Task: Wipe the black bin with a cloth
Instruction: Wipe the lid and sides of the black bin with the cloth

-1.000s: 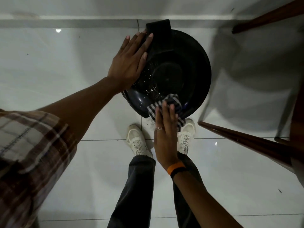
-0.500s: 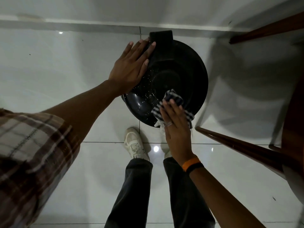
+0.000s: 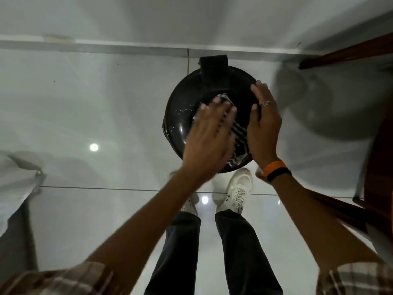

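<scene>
Head view shows the black bin [image 3: 182,116] standing on the white tiled floor [image 3: 85,103] directly ahead of us, just beyond our shoes [image 3: 236,190] and close to the wall skirting. We look straight down onto its round domed lid, so its long axis runs vertically, toward the camera; a flat black tab [image 3: 214,69] projects at the far rim.

We find the striped cloth [image 3: 239,133] lying on the near-centre of the lid, between the two hands. Our left hand [image 3: 209,137] lies flat over it with the fingers spread, pressing it to the lid instead of clenching it. Our right hand [image 3: 263,122], with an orange and black band at the wrist, rests open on the right side of the lid, fingertips reaching the far rim; it grips nothing that we can see. Both hands are on the bin; the left is the nearer to the cloth. Pale specks remain on the lid's left portion [image 3: 182,111], just left of the left hand, so we judge the next stroke should travel leftward.

Compared with half a second earlier, the roles have swapped: the cloth then sat under the right hand at the near rim, while the left hand braced the far-left edge. A dark wooden furniture frame [image 3: 340,209] stands at right.
</scene>
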